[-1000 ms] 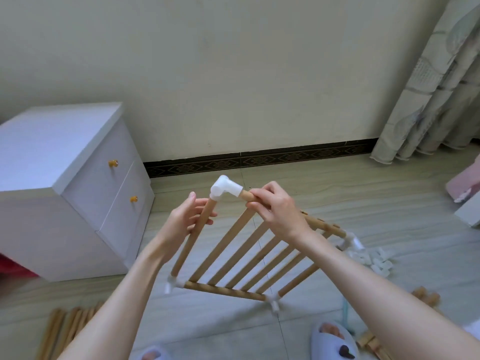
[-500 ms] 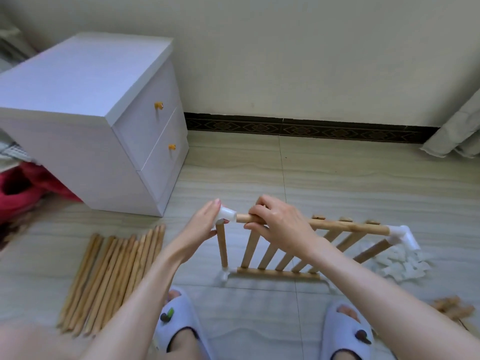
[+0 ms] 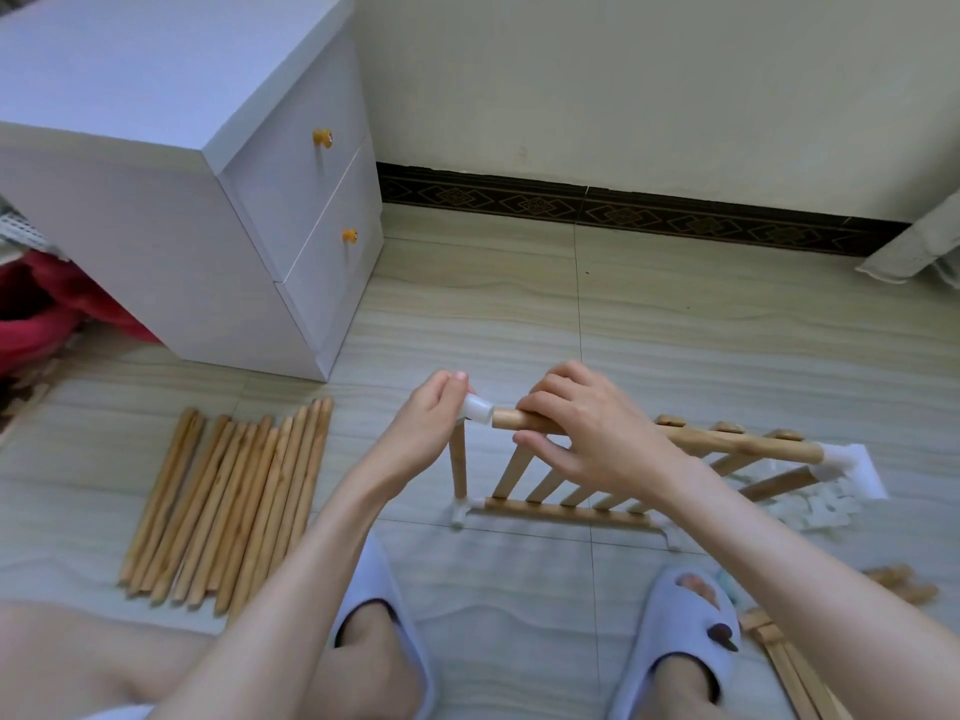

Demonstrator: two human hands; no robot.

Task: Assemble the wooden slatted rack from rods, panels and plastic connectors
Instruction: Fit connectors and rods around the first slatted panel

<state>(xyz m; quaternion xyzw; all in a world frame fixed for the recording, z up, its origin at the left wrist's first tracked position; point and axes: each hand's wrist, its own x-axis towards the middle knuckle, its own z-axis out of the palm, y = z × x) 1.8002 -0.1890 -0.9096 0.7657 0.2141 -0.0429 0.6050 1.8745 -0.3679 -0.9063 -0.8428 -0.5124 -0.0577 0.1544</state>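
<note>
While the left hand point(image 3: 434, 423) pinches the white connector point(image 3: 478, 407), the right hand point(image 3: 587, 433) grips the top rod point(image 3: 511, 421).

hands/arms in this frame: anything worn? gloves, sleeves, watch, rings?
Nothing worn that shows. Left hand and right hand are bare, no gloves, no rings visible. Both forearms are bare to the frame edge: no sleeves, watch or bands in view. Fingernails short, unpainted as far as visible.

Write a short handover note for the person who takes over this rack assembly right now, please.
Left hand pinches the white corner connector. Right hand grips the top rod beside it. The slatted panel stands on edge on the floor, with connectors at its corners. Loose rods lie to the left, spare connectors to the right. Left to do: check this corner, then add further rods.
</note>
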